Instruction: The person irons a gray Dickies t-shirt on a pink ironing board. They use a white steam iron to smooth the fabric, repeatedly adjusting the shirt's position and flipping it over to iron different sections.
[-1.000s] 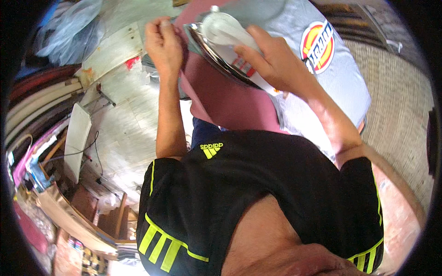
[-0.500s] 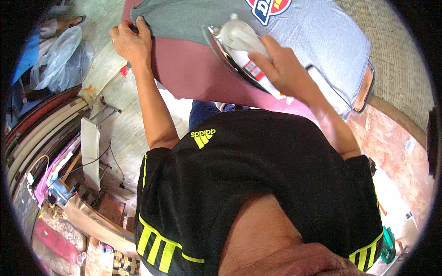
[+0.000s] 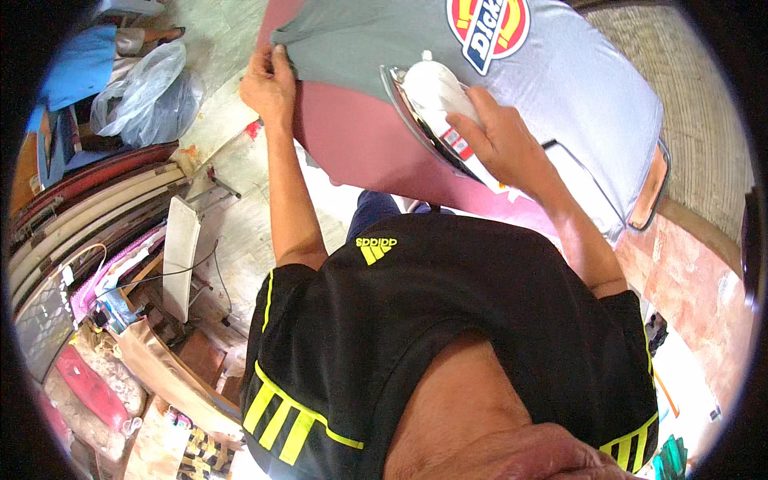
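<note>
A grey T-shirt (image 3: 352, 40) with a red, yellow and blue printed badge lies spread over a maroon-covered ironing board (image 3: 344, 136). At the shirt's left end, my left hand (image 3: 270, 90) pinches the edge of the cloth between thumb and fingers; the fingertips are partly hidden. My right hand (image 3: 508, 148) is wrapped round the handle of a white clothes iron (image 3: 432, 92). The iron rests near the shirt's near edge, below and left of the badge, its tip pointing up and left. Its soleplate underside is hidden.
A black metal frame (image 3: 658, 188) sticks out at the board's right end. On the floor to the left are a clear plastic bag (image 3: 152, 92), stacked long boards (image 3: 104, 200) and a white panel (image 3: 182, 256) with a dark cable. A ribbed mat (image 3: 688, 104) lies far right.
The whole view has shifted, so the board, shirt and both hands sit further right and lower. Against the shirt, the iron and my left hand have hardly moved.
</note>
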A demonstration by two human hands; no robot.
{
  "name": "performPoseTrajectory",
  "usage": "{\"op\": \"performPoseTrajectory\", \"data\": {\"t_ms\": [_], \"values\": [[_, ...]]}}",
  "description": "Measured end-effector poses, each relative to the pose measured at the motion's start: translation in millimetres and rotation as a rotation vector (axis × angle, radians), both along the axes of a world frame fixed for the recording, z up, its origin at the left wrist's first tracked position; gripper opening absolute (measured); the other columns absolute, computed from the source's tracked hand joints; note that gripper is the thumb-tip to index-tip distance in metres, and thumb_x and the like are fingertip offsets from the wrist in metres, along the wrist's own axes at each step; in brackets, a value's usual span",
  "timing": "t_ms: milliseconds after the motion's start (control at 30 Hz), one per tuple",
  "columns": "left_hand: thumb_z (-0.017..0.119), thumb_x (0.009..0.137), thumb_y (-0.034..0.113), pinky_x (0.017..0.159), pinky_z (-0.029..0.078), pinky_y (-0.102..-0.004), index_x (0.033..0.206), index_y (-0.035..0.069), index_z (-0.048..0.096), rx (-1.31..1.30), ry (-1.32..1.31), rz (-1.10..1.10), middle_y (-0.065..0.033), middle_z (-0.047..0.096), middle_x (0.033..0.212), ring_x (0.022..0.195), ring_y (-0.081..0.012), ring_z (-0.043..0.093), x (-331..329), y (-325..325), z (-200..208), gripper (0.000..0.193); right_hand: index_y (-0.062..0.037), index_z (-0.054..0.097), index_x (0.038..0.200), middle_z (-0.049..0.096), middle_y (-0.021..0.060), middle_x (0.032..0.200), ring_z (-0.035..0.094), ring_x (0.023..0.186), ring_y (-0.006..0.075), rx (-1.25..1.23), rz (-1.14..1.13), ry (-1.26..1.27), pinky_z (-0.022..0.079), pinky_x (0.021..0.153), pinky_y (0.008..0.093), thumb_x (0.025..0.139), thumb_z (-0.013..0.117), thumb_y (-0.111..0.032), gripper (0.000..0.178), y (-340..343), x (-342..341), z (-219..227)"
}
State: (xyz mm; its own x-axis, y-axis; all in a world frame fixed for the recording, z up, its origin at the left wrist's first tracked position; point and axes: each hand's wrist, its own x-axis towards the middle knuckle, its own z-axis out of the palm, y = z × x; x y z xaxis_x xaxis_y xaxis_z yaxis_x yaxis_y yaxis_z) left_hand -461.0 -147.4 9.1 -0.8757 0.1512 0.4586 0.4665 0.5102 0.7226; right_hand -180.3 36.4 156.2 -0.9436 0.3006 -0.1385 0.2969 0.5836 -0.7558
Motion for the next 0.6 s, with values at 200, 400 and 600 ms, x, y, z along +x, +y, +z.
{"op": "performPoseTrajectory", "data": {"t_ms": [200,400,600], "values": [[0.067,0.093,0.038,0.07,0.054,-0.0436,0.097,0.008,0.077,-0.245,-0.108,-0.082,-0.0165,0.072,0.077,0.073,-0.0377,0.071,-4,-8,27,0.033,0.0012,0.053,0.104,0.062,0.0287,0.078,0.064,0.075,0.0459,0.119,0.188,0.021,0.046,0.065,0.0475,0.101,0.055,-0.041,0.042,0,-95,-10],[0.063,0.097,0.036,0.07,0.053,-0.0391,0.104,0.004,0.074,-0.258,-0.325,-0.039,-0.016,0.073,0.078,0.072,-0.0295,0.07,-4,-35,36,0.035,0.0005,0.054,0.103,0.062,0.0283,0.079,0.064,0.074,0.0432,0.143,0.34,0.043,0.047,0.067,0.0451,0.103,0.052,-0.044,0.045,-15,-159,-7],[0.066,0.095,0.026,0.069,0.052,-0.0337,0.104,0.0,0.074,-0.04,-0.36,-0.104,-0.015,0.072,0.079,0.07,-0.02,0.067,-11,-52,36,0.028,-0.0004,0.055,0.109,0.066,0.028,0.088,0.065,0.083,0.0466,0.113,0.296,0.027,0.05,0.072,0.0438,0.104,0.053,-0.039,0.039,-15,-183,-12]]}}
